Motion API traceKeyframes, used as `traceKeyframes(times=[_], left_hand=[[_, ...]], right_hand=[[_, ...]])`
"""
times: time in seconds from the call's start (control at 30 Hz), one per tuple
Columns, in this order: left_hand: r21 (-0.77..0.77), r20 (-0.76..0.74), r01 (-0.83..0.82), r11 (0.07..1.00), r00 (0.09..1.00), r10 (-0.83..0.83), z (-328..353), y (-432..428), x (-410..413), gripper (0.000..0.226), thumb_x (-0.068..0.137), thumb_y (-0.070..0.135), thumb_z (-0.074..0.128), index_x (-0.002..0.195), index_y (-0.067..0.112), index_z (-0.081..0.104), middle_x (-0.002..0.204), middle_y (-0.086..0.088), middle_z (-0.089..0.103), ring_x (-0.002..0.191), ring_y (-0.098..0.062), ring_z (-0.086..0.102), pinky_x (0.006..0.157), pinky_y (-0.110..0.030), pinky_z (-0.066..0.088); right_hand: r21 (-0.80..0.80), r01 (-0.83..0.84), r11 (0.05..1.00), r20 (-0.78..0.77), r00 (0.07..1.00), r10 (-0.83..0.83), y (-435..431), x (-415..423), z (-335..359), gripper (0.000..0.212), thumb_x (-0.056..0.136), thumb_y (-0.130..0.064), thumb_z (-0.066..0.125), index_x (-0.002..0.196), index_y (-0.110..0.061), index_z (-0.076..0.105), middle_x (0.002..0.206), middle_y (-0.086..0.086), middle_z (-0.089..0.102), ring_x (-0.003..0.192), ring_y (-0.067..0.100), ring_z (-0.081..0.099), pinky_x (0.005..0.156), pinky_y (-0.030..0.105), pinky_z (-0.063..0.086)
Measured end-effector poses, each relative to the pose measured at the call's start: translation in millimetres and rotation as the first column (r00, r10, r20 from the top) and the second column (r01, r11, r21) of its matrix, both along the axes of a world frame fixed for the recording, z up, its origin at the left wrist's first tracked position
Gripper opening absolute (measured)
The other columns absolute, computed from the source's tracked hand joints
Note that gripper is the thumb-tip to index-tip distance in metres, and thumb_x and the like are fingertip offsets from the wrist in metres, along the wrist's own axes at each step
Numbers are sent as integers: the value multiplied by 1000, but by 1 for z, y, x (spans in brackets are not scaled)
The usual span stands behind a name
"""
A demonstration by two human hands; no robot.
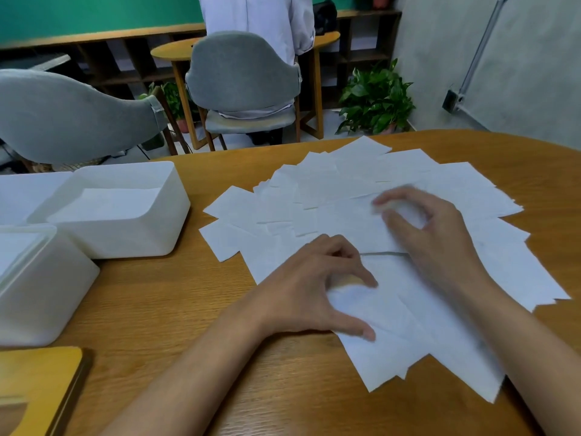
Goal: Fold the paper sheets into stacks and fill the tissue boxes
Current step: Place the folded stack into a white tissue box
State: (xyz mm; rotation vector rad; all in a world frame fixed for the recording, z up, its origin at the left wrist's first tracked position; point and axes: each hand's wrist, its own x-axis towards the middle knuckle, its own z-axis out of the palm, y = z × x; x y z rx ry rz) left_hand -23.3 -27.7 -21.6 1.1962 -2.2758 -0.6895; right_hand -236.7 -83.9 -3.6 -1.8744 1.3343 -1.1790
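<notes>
Folding, early, I judge: my left hand pinches a thin white paper sheet on the wooden table, near right; my curled right hand is blurred, grip unclear. Next: align edges, crease.

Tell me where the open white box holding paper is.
In the head view, the open white box sits on the wooden table's left side, left of the spread paper sheets and behind a second white box.
</notes>
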Motion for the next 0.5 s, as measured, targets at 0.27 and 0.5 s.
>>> traceKeyframes(times=[0.27,0.5], left_hand=[[-61,-74,5,998,997,-9,0,2,-7,13,87,28,86,99,27,83,106,16,67,104,-11,62,88,-24,47],[21,-15,61,998,998,-61,2,4,-9,31,80,45,90,106,32,83,110,18,62,108,-10,57,90,-29,47]], right_hand=[[135,-13,991,76,997,3,-6,-3,-4,38,96,-3,57,98,-30,83,104,-21,78,108,-2,67,101,29,53],[116,-28,993,77,997,19,-6,-1,-7,31,96,-6,62,99,-28,84,102,-22,77,100,-3,69,87,20,51]])
